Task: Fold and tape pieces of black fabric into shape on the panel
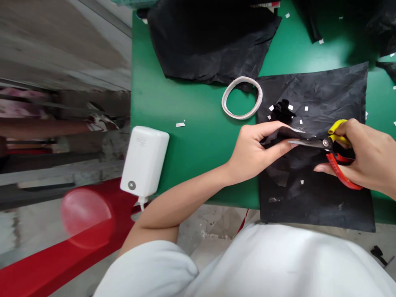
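Observation:
My right hand (365, 152) grips a pair of scissors (325, 143) with one yellow and one red handle. The blades point left and reach to the fingertips of my left hand (258, 150). Between its thumb and fingers, my left hand pinches a black piece of cloth (283, 134), partly hidden by the fingers. Under both hands lies a flat black sheet (318, 206) with small white scraps (306, 108) on it. A small black bundle (281, 109) rests just beyond my left fingers.
A roll of whitish tape (225, 108) lies on the green table (192, 165), beside a large black cloth (213, 45). A white power bank (145, 161) with a cable sits at the table's left edge. A red stool (102, 235) stands below; another person's leg (46, 128) shows at left.

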`<action>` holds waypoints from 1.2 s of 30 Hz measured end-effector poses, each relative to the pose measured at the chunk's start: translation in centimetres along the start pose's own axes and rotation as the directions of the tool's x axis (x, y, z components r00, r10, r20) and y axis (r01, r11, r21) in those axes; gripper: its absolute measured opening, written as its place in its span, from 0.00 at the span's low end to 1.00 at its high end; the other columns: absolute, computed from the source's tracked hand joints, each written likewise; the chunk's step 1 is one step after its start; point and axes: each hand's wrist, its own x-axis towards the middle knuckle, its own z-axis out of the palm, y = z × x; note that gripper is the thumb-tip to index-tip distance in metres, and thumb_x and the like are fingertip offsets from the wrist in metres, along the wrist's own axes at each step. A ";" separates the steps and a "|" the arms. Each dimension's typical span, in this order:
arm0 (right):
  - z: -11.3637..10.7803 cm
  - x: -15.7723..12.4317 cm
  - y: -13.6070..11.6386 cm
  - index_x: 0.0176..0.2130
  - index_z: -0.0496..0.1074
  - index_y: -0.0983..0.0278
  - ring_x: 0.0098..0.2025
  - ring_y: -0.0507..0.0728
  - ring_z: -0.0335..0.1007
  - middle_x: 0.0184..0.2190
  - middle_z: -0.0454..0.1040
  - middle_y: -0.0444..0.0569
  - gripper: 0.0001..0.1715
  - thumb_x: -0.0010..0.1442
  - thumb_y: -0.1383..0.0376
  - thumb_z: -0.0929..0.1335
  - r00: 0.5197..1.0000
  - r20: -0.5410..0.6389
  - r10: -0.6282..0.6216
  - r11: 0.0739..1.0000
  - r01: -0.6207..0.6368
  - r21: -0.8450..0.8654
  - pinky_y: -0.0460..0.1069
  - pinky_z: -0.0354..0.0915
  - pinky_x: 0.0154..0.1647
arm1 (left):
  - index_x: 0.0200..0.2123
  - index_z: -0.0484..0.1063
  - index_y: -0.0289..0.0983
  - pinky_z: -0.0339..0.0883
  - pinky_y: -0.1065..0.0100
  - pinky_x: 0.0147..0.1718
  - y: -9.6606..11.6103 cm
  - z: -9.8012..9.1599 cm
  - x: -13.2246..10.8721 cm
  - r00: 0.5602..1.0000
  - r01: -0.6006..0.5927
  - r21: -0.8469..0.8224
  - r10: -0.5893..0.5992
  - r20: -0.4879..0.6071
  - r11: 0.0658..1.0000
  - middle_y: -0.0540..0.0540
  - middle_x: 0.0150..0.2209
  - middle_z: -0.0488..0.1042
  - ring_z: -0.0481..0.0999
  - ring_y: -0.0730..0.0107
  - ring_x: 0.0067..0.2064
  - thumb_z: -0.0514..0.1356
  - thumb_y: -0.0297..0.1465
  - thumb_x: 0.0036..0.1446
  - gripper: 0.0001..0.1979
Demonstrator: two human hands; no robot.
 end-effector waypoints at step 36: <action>-0.2 0.1 0.1 0.34 0.62 0.62 0.19 0.49 0.55 0.20 0.61 0.40 0.21 0.64 0.48 0.60 0.994 -0.045 -0.099 0.992 0.095 -0.077 0.44 0.51 0.19 | 0.32 0.79 0.35 0.70 0.74 0.29 -0.3 0.2 -0.1 1.000 0.021 -0.026 -0.021 0.019 0.999 0.49 0.29 0.80 0.78 0.72 0.31 0.65 0.32 0.54 0.06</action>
